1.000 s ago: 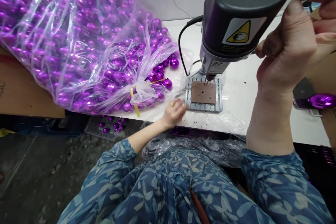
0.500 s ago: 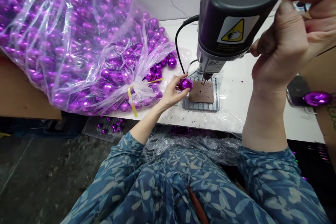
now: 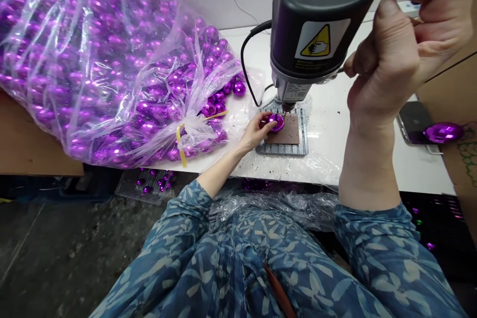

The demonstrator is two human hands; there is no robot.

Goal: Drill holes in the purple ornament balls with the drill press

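Note:
My left hand (image 3: 259,129) pinches a shiny purple faceted ball (image 3: 276,122) between thumb and fingers. The ball is over the left part of a brown board (image 3: 290,135), right beside the thin drill bit (image 3: 285,115); whether they touch, I cannot tell. That board lies on the metal base (image 3: 303,146) of a small black drill press (image 3: 320,15). Up on the right, my right hand (image 3: 406,44) is closed around the press's feed lever (image 3: 340,70), mostly hidden by the fingers.
A big clear bag (image 3: 112,69) of purple balls fills the left side, tied with a yellow strip (image 3: 181,146). Several loose balls lie by its opening. A phone (image 3: 412,121) and another purple ball (image 3: 444,132) are on the right. Dark shavings dot the white table (image 3: 324,159).
My left hand has carried the purple ball rightward, from the board's left edge to beside the bit. My right hand keeps its hold on the lever. The whole view has shifted slightly.

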